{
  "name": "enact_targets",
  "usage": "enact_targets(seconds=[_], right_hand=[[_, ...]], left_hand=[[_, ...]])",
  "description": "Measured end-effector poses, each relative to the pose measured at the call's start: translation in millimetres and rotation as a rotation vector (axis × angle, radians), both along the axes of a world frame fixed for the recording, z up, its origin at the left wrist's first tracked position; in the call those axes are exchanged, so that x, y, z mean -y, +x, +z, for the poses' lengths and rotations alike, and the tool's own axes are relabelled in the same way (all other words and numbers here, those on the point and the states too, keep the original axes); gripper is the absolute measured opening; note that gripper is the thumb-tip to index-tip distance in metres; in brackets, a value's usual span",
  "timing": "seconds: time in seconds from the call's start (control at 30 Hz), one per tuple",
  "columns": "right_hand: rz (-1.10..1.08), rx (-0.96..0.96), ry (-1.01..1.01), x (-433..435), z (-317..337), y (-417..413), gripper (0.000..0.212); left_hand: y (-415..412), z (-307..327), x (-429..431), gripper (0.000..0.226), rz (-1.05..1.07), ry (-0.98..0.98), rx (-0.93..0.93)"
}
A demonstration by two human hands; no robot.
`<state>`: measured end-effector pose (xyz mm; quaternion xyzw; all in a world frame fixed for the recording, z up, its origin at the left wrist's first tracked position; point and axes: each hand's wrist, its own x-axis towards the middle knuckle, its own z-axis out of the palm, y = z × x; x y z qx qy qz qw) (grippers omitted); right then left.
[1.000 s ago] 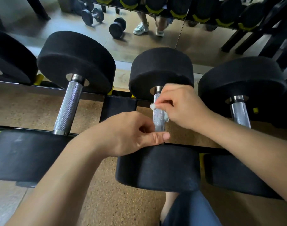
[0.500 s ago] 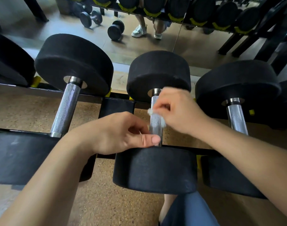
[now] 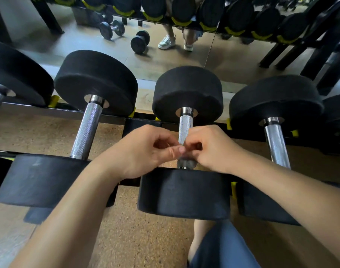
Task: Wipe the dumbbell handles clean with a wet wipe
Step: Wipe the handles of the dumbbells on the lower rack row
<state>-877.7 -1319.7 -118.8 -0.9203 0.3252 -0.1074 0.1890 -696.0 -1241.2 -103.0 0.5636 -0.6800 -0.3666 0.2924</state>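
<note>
Right hand grip: the right hand (image 3: 209,149) has its fingers curled tight and pinches a small pale wet wipe (image 3: 185,158) against the knurled silver steel handle (image 3: 185,128). The wipe is blurred and mostly hidden.
Left hand grip: the left hand (image 3: 144,151) has curled fingers and grips the same handle, with the thumb laid straight across its front. The thumb tip touches the fingers of the right hand.
Place of the grip: the low end of the handle, just above the near head of the black round-headed middle dumbbell (image 3: 184,192).
Rest of the handle: the upper part is bare and runs away from the person into the far head.
Dumbbells on the rack: five in view, side by side on the black metal rack with yellow pads (image 3: 141,121). The two outer ones are cut by the picture edges.
Hands: two, one at each side of the handle.
Mirror: the wall mirror (image 3: 233,60) behind the rack shows two small black dumbbells (image 3: 112,29) on the floor and legs in white sneakers (image 3: 166,42).
Below: cork-brown speckled floor (image 3: 136,238) and a knee in blue shorts (image 3: 223,248).
</note>
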Motion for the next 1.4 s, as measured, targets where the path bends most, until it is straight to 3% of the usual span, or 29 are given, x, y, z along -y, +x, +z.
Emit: enact_targets(seconds=[0.1, 0.17, 0.23, 0.3, 0.47, 0.57, 0.63, 0.7, 0.77, 0.83, 0.9, 1.03, 1.2, 1.33, 1.4], right_hand=[[-0.068, 0.076, -0.061, 16.7, 9.3, 7.1, 0.011], [-0.106, 0.088, -0.026, 15.9, 10.2, 5.2, 0.018], [-0.087, 0.023, 0.093, 5.3, 6.6, -1.1, 0.029], [-0.073, -0.013, 0.174, -4.3, 6.5, -2.7, 0.027], [-0.039, -0.192, 0.184, -5.6, 22.8, -3.1, 0.023], [-0.211, 0.033, 0.268, -11.4, 15.5, -10.0, 0.023], [-0.283, 0.137, 0.299, -12.9, 8.5, -10.9, 0.025], [-0.316, 0.124, 0.38, -11.6, 8.0, -15.2, 0.022], [-0.35, 0.076, 0.483, -10.0, 11.8, -25.0, 0.013], [-0.442, 0.111, 0.425, -9.3, 12.0, -32.1, 0.018], [-0.533, 0.21, 0.336, -12.4, 10.7, -33.1, 0.022], [-0.557, 0.267, 0.488, -26.4, -3.4, -28.3, 0.028], [-0.675, 0.389, 0.594, -30.6, -16.7, -27.0, 0.036], [-0.695, 0.468, 0.636, -27.2, -14.4, -27.6, 0.038], [-0.707, 0.513, 0.625, -25.4, -11.0, -28.8, 0.039]], left_hand=[[-1.9, -6.9, 5.4, 0.013, 0.129, -0.001, 0.049], [-5.9, -10.4, 7.9, 0.011, 0.177, -0.006, 0.063], [-8.5, -14.0, 9.8, 0.01, 0.175, -0.01, 0.08], [-10.7, -16.4, 11.7, 0.008, 0.159, 0.0, 0.07], [-16.3, -14.2, 17.9, 0.013, 0.122, 0.088, 0.001], [-18.3, -14.2, 22.8, 0.028, 0.031, 0.155, 0.014], [-25.2, -16.7, 29.6, 0.029, 0.03, 0.158, 0.1], [-32.1, -17.2, 38.7, 0.026, 0.017, 0.056, 0.269], [-33.9, -15.6, 44.3, 0.02, -0.099, -0.042, 0.384], [-31.4, -9.7, 46.7, 0.01, -0.257, -0.045, 0.458], [-31.8, -2.6, 49.7, 0.015, -0.399, -0.046, 0.591], [-44.2, 2.7, 58.4, 0.018, -0.518, -0.064, 0.738], [-57.5, 0.2, 75.2, 0.022, -0.356, -0.32, 0.997], [-54.7, -3.5, 96.1, 0.027, -0.064, -0.403, 0.92], [-53.4, -7.0, 94.9, 0.025, -0.035, -0.455, 0.937]])
